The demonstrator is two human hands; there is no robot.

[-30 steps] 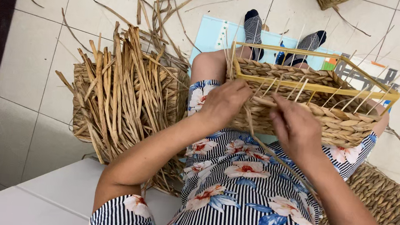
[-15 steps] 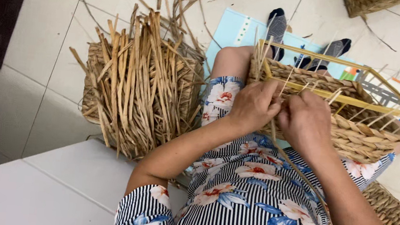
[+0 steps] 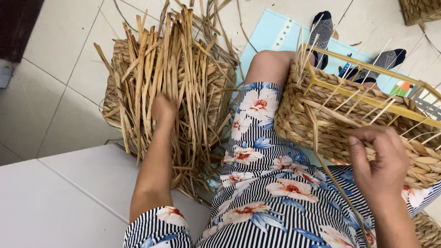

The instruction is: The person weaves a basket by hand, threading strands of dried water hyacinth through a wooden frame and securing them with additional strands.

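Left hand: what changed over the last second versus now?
The left hand let go of the half-woven basket and swung out to its own side, into the bundle of dried reed strips; whether it has a grip on any is unclear. The right hand stayed at the basket's near wall, pinching a strand. The basket remains on the lap.

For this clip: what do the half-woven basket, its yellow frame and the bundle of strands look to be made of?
Basket: twisted dried plant fibre, perhaps water hyacinth or seagrass; matte tan ropy weave. Right hand rests on it.
Yellow frame: thin rigid rods, probably painted metal; smooth, even colour.
Bundle of strands: flat dried stalks, dull brown, creased and curled; left hand reaches into it.
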